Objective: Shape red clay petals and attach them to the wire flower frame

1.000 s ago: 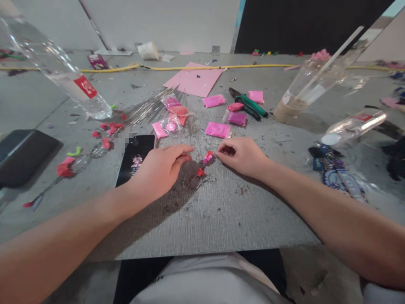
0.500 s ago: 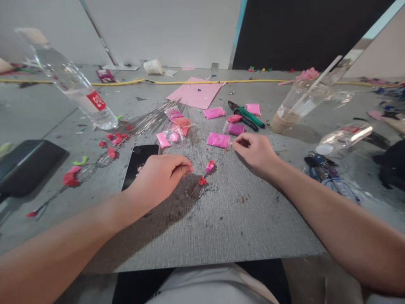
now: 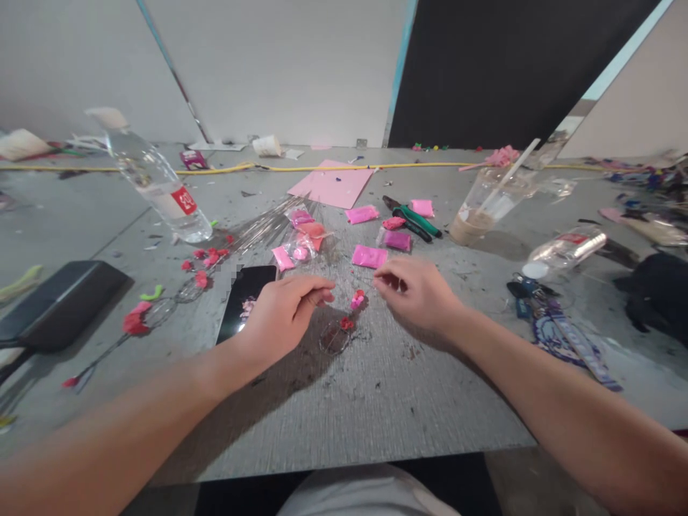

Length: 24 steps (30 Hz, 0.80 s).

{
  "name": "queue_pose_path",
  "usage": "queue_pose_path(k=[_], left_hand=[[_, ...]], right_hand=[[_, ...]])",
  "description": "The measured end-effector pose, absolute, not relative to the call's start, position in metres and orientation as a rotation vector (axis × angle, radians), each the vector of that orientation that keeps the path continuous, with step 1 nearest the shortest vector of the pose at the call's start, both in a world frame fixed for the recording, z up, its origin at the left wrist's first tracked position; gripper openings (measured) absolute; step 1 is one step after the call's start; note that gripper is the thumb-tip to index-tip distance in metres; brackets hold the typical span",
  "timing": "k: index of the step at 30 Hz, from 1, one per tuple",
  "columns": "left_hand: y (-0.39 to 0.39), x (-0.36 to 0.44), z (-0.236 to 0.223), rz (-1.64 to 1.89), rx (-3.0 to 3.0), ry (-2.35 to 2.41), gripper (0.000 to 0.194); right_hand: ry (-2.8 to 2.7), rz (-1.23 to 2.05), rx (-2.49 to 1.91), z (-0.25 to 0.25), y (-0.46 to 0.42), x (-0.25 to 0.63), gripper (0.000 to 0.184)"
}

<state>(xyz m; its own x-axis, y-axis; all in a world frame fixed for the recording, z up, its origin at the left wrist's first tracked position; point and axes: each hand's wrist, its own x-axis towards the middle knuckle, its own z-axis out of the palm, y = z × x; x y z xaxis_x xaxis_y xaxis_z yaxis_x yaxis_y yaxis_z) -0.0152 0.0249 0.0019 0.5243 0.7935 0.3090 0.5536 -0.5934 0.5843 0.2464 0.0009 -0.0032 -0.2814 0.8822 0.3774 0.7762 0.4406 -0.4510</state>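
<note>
My left hand [image 3: 287, 312] hovers over the phone [image 3: 241, 304], its fingertips pressed together. Whatever they hold, if anything, is too small to make out. Opposite it, my right hand [image 3: 422, 294] has curled fingers in a pinch close to a pink clay packet [image 3: 369, 256]; its grip contents are hidden too. Between the hands lies a small pink and red clay flower [image 3: 357, 299]. Just nearer to me is a wire loop [image 3: 334, 338] with a red clay flower [image 3: 347, 324] on it.
Green-handled pliers [image 3: 422, 217], several clay packets and thin wires [image 3: 269, 226] lie beyond my hands. A water bottle [image 3: 166, 190] stands left, with red clay pieces [image 3: 135, 322] on wire nearby. At right are a drink cup [image 3: 478, 208], a lying bottle [image 3: 570, 251] and a keychain [image 3: 562, 333].
My right hand has moved left and slightly nearer to me, towards my left hand. My left hand stays near the phone. The whole view has tilted up a little.
</note>
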Motion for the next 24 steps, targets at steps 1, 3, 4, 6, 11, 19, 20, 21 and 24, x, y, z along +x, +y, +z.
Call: queue_pose_path(k=[1,3,4,6,11,19,20,21,24], left_hand=[[0.021,-0.014,0.002,0.817,2.24,1.067,0.024],[0.013,-0.011,0.001,0.834,2.001,1.008,0.023],[0.01,-0.009,0.001,0.821,1.891,0.946,0.026],[0.005,-0.007,0.0,0.745,1.731,0.854,0.038],[0.0,-0.006,0.002,0.622,1.574,0.844,0.049],[0.017,-0.005,0.032,0.546,2.133,0.95,0.042],[0.027,-0.004,0.038,0.524,2.346,1.009,0.038],[0.039,-0.002,0.044,0.514,2.42,1.038,0.035],[0.085,0.008,0.057,0.481,2.568,1.097,0.029]], right_hand=[[-2.13,0.215,-1.341,-0.001,-0.005,0.238,0.017],[-2.241,0.116,-1.155,0.002,-0.017,0.22,0.032],[-2.288,0.065,-1.091,0.002,-0.022,0.211,0.036],[-2.369,-0.029,-1.102,0.002,-0.028,0.199,0.032],[-2.502,-0.097,-1.068,0.001,-0.026,0.202,0.032],[-2.202,-0.043,-1.117,0.003,-0.007,0.244,0.026],[-2.141,-0.041,-1.149,0.002,-0.004,0.249,0.026],[-2.091,-0.035,-1.176,0.001,0.0,0.254,0.025],[-1.987,-0.012,-1.226,-0.003,0.007,0.266,0.025]])
